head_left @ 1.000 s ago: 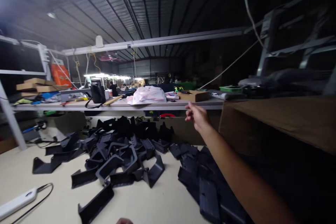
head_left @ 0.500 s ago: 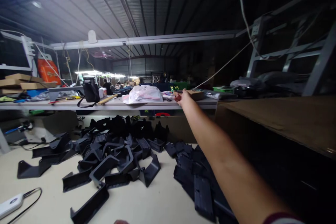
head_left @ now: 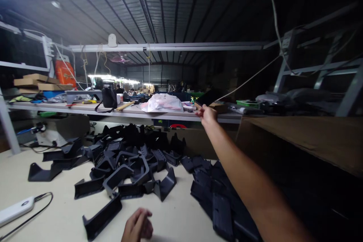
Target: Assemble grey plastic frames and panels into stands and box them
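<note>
My right hand (head_left: 208, 114) is stretched out to the front edge of the raised shelf, beside a small cardboard box (head_left: 219, 107). Its fingers are curled, and a dark shape shows just above them; what it is cannot be made out. Low in the view my left hand (head_left: 138, 225) hovers over the table with its fingers bent inward and no object showing in them. Ahead of it lie many black angled plastic brackets (head_left: 113, 177) in a loose heap. Flat black plastic pieces (head_left: 222, 211) are piled under my right forearm.
A large open cardboard carton (head_left: 300, 132) stands at the right. On the shelf (head_left: 136, 112) are a white plastic bag (head_left: 163, 103), a black pouch (head_left: 109, 97) and a yellowish rod (head_left: 124, 106). A white device with a cable (head_left: 18, 210) lies at the table's left.
My left hand has come up into view from the bottom edge. My right hand remains at the shelf, where a dark shape now shows above its fingers. The camera view has shifted slightly.
</note>
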### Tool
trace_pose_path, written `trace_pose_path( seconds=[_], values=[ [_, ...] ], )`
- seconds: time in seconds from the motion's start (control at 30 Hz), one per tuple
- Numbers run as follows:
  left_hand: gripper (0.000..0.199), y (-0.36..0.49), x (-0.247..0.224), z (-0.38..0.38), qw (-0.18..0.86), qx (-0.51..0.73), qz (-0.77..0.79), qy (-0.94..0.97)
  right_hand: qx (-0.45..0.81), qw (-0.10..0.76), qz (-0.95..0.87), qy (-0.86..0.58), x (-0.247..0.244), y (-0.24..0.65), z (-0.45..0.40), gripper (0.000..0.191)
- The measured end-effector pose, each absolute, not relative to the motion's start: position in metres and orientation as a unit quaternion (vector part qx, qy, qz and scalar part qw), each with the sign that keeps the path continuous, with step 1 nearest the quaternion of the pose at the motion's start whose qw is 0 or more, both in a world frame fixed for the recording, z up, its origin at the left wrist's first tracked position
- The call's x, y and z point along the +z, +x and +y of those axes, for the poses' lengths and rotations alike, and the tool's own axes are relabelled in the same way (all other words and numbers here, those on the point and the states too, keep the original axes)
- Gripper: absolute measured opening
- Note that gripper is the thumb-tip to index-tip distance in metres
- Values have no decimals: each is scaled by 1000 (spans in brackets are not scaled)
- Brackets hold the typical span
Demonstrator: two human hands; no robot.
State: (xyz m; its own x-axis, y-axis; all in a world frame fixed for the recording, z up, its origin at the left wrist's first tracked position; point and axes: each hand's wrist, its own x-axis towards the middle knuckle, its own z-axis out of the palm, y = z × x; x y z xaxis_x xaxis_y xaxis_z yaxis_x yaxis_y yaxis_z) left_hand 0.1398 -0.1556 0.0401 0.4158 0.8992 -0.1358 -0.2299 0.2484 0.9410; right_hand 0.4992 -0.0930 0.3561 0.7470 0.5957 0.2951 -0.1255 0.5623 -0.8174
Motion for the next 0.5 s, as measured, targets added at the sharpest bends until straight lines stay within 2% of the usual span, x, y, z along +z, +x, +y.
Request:
trace_pose_path(
  seconds=[0.13,0.27,0.4,0.5],
  values=[
    [56,167,117,-124,685,426,258,532,212,825,-335,-403,304,465,-149,32],
    [60,208,181,-107,722,399,155,543,291,772,-395,-403,243,417,-211,44],
    [67,242,204,-123,782,318,73,530,407,705,-417,-405,181,381,-251,46],
    [75,252,200,-146,847,217,4,484,469,669,-423,-392,142,368,-264,37]
  ],
)
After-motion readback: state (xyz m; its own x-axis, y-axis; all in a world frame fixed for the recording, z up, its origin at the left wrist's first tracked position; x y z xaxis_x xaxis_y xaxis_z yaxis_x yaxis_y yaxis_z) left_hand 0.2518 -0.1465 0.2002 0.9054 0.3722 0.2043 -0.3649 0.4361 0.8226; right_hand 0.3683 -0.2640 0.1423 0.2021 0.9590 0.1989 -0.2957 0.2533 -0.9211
